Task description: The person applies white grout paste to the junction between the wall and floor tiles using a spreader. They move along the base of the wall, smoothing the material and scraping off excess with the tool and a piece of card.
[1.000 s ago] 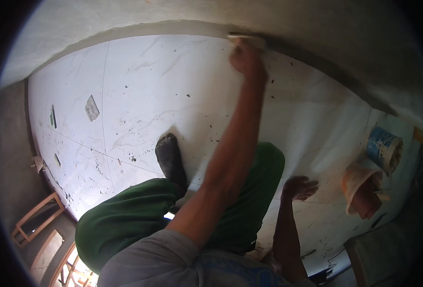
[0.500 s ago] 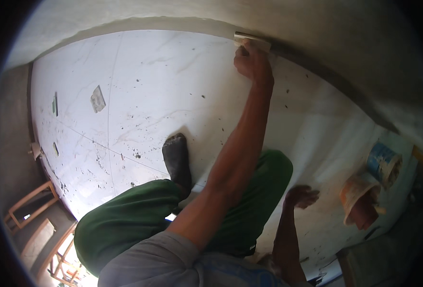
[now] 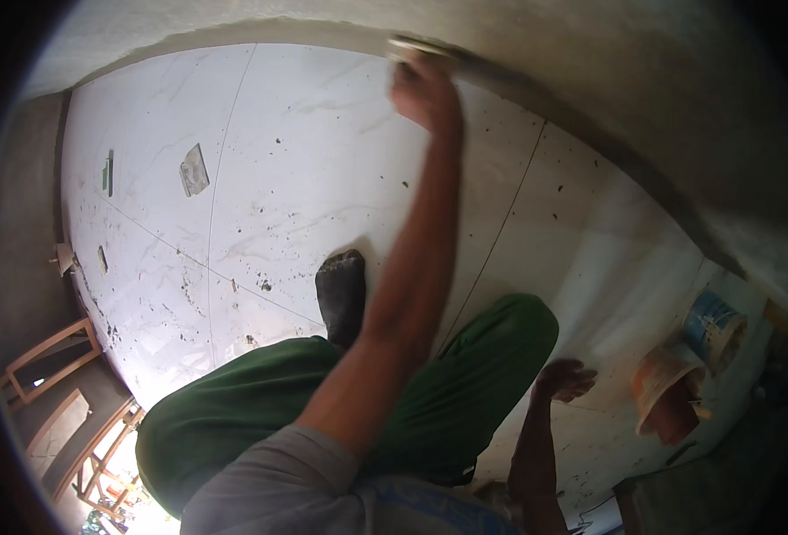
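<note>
My left hand [image 3: 427, 94] is closed around a flat, pale trowel [image 3: 422, 46], which is blurred by motion. The trowel lies against the grey strip at the foot of the wall [image 3: 581, 67], where the white floor tiles [image 3: 323, 107] end. My left arm reaches straight out over the tiles. Low on the right, beside my green-trousered knee, my right hand [image 3: 566, 381] hangs with its fingers loosely stretched out and nothing in it.
An orange-stained bucket [image 3: 657, 374] with a reddish thing in it and a blue-and-white bucket [image 3: 713, 323] stand at the right. A flat grey piece [image 3: 194, 170] and a thin green-edged strip [image 3: 108, 173] lie on the left tiles amid scattered crumbs. Wooden frames [image 3: 51, 361] lean at lower left.
My left hand and the trowel have moved left along the foot of the wall. A tile joint at the right now shows beside my forearm. My right hand stays nearly still.
</note>
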Tool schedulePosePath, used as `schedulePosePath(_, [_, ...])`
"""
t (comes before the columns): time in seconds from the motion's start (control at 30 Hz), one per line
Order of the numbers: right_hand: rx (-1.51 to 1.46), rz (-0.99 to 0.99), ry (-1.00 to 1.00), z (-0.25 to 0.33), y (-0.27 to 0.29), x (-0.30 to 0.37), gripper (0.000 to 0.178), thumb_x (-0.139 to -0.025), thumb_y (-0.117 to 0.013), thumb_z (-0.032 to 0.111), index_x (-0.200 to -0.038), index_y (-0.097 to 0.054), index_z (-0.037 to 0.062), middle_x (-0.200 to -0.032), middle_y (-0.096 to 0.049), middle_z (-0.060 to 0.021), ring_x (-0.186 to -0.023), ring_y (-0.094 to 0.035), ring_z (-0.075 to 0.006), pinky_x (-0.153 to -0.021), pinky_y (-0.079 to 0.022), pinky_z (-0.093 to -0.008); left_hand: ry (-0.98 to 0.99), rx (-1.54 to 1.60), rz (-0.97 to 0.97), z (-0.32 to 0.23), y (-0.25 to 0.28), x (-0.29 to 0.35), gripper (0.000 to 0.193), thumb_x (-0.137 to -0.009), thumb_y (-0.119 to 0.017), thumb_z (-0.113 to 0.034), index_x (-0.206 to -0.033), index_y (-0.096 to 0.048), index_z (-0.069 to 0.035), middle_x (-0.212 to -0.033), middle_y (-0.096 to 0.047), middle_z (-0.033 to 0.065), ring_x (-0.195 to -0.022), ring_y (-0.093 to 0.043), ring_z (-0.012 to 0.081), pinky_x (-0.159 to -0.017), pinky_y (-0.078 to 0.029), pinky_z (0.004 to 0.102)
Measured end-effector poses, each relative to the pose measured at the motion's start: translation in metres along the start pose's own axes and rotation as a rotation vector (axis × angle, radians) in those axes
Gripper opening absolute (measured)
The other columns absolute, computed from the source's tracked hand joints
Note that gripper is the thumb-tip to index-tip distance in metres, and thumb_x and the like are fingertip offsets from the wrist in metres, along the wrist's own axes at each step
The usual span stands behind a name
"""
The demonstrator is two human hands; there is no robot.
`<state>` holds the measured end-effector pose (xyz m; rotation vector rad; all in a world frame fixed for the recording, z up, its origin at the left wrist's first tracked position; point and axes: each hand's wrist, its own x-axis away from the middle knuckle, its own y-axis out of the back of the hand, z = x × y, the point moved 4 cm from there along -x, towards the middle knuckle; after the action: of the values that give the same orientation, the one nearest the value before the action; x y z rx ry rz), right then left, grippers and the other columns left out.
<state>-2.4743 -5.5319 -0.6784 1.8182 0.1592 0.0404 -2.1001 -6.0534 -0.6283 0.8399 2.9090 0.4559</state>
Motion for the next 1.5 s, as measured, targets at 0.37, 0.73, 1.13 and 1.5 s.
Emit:
schedulePosePath(0.37, [-0.04, -0.106, 0.015, -0.005, -0.006, -0.015, 0.064, -0.11, -0.035, 0.043, -0.161, -0.032, 0.0032, -0.161, -0.035, -0.0278, -0.145, -0.042, -0.0437, -0.115, -0.035, -0.0627, -0.018, 0.087, -0.01, 0.002, -0.022, 0.018, 0.049, -0.101, -0.062, -0.037, -0.088, -0.075, 0.008, -0.081, -0.075, 0.021, -0.072, -0.07, 0.0327, -0.072, -0.055, 0.0494])
schedulePosePath(0.73, [-0.022, -0.041, 0.054, -0.003, -0.004, 0.0, 0.067, -0.111, -0.034, 0.046, -0.162, -0.029, 0.0037, -0.164, -0.031, -0.0275, -0.148, -0.038, -0.0421, -0.115, -0.034, -0.0623, 0.128, -0.03, 0.148, 0.003, -0.014, 0.072, 0.054, -0.102, -0.062, -0.041, -0.116, -0.072, 0.01, -0.109, -0.075, 0.0281, -0.108, -0.071, 0.037, -0.095, -0.056, 0.0486])
schedulePosePath(1.13, [-0.069, -0.095, 0.035, -0.009, -0.009, -0.005, 0.067, -0.11, -0.035, 0.048, -0.162, -0.031, 0.0049, -0.163, -0.032, -0.0246, -0.15, -0.034, -0.0393, -0.118, -0.031, -0.0604, 0.096, 0.224, 0.175, -0.003, -0.031, 0.098, 0.058, -0.102, -0.061, -0.045, -0.099, -0.073, 0.011, -0.096, -0.074, 0.0294, -0.095, -0.073, 0.0384, -0.09, -0.054, 0.0526])
schedulePosePath(1.5, [0.024, -0.07, 0.076, 0.005, -0.001, 0.005, 0.066, -0.11, -0.033, 0.042, -0.162, -0.03, 0.0026, -0.162, -0.032, -0.0295, -0.148, -0.036, -0.0417, -0.115, -0.033, -0.0628, 0.326, 0.335, 0.084, 0.058, -0.01, -0.069, 0.032, -0.095, -0.068, -0.022, -0.072, -0.068, 0.0, -0.072, -0.071, 0.0113, -0.062, -0.064, 0.0222, -0.057, -0.051, 0.0383])
